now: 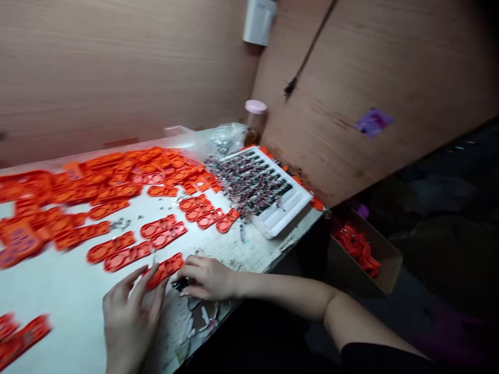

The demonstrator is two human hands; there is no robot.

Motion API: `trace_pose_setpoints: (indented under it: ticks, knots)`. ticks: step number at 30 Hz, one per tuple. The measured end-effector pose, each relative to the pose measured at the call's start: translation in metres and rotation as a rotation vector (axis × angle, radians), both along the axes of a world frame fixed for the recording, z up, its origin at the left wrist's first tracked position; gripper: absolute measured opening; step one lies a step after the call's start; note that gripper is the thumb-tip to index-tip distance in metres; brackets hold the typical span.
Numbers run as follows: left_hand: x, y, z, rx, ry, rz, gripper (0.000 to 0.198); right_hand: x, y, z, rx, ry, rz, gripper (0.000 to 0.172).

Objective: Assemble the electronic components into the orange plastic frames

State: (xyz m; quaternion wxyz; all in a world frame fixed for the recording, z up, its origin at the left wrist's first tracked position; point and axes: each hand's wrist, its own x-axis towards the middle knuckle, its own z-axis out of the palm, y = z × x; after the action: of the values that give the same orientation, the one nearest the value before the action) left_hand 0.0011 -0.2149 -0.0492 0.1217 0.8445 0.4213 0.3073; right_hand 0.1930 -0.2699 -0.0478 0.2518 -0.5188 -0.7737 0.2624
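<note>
Brown wood-grain walls (117, 67) meet in a corner behind the worn white table (58, 291); a dark cord (307, 54) hangs there, and the floor (448, 218) lies in shadow.

- One camera only, on my head, looking forward and down, tilted.
- It sits close over the table (70, 291), my hands at the bottom edge.
- Wood wall (117, 62) fills the top.

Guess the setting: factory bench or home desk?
Probably a small assembly workbench. Dozens of identical orange parts cover the table, a white tray holds small components, and a box beside it holds more orange pieces. Both hands handle one part.
</note>
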Motion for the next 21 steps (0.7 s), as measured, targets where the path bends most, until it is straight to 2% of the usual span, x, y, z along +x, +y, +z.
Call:
trace_pose_setpoints:
  ticks: [3,5,8,10,12,17,21]
  knots:
    - [0.012,-0.013,-0.003,-0.292,-0.081,-0.205,0.038,0.011,0.003,-0.002,0.014,-0.012,-0.015,0.027]
    - [0.013,-0.021,-0.010,-0.377,-0.075,-0.260,0.039,0.015,-0.001,0.003,0.057,-0.131,0.031,0.022]
    - [0.013,-0.029,-0.021,-0.307,-0.042,-0.220,0.034,0.021,-0.017,0.014,0.098,-0.331,-0.014,0.028]
    - [0.014,-0.033,-0.023,-0.239,-0.028,-0.222,0.029,0.025,-0.031,0.018,0.039,-0.384,-0.096,0.044]
    - [0.018,-0.037,-0.021,-0.173,-0.022,-0.230,0.027,0.025,-0.043,0.016,-0.028,-0.397,-0.136,0.049]
    - [0.029,-0.048,-0.013,-0.127,0.006,-0.163,0.023,0.018,-0.059,0.003,-0.006,-0.278,-0.259,0.028]
    - [0.030,-0.056,-0.010,-0.233,-0.031,-0.091,0.024,0.023,-0.064,-0.004,-0.017,0.055,-0.359,0.026]
